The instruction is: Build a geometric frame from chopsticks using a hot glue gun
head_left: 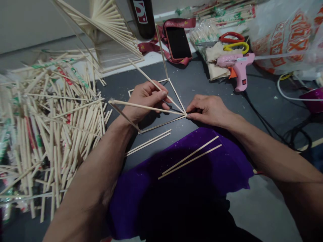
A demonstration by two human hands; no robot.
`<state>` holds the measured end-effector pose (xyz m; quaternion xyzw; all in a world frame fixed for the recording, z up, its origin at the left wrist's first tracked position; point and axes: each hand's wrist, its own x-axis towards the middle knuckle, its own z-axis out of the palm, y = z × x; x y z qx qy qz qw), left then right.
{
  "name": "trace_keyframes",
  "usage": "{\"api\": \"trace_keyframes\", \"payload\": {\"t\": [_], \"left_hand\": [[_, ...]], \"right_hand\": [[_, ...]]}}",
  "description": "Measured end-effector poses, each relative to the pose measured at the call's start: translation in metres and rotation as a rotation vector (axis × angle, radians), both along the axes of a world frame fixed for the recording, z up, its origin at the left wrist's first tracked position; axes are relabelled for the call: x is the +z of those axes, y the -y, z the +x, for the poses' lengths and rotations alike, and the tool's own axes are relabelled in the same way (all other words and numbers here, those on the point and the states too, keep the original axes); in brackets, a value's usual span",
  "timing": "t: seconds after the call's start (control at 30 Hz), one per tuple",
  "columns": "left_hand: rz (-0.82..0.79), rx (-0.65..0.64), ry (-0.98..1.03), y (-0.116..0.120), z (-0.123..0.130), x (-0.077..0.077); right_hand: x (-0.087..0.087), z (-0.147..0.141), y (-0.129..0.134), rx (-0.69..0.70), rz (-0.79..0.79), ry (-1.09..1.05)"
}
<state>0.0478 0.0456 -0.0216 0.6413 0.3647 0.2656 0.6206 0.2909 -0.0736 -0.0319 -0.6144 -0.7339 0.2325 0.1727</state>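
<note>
A frame of thin wooden sticks (177,95) stands on the dark table, with some sticks lying flat and others rising at a slant. My left hand (148,97) reaches inside it, fingers closed round a slanted stick (143,74) whose lower end meets the frame's right corner. At that corner, my right hand (205,109) pinches the joined stick ends between thumb and fingertips. Another stick (151,108) runs from the same corner to the raised left joint, passing over my left wrist. Two loose sticks (148,143) lie just in front of the frame.
Piled sticks (65,121) fill the left side. Two sticks (189,158) rest on purple cloth (227,168). Behind are a twisted stick structure (111,30), bottle (143,20) and phone (178,43). At right are a pink glue gun (238,64), scissors (236,47), cables and a plastic bag (285,37).
</note>
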Motion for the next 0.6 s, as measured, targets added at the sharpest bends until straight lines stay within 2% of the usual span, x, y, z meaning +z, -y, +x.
{"api": "trace_keyframes", "payload": {"t": [0.6], "left_hand": [[-0.042, -0.023, 0.021, 0.001, -0.002, 0.002]], "right_hand": [[0.004, -0.011, 0.003, -0.037, -0.015, 0.104]]}}
